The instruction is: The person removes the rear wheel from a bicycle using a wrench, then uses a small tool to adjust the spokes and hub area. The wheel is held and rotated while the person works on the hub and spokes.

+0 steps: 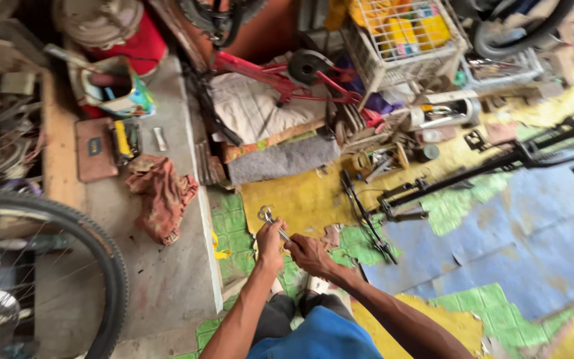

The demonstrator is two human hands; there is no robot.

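Your left hand (270, 240) fisted round spanner (268, 220), ring end poking up past knuckles. Your right hand (308, 253) touching beside it, gripping spanner's lower shaft. Red rag (163, 195) left; black bike frame (473, 174) well right; tyre (94, 249) far left.

I take the white wire basket (403, 40) at top centre as my landmark: inside it I see yellow boxes (410, 30) with small coloured labels (too blurred to tell apart). Far to its left stands a colourful printed carton (115, 86), open-topped, in blue, white and yellow.
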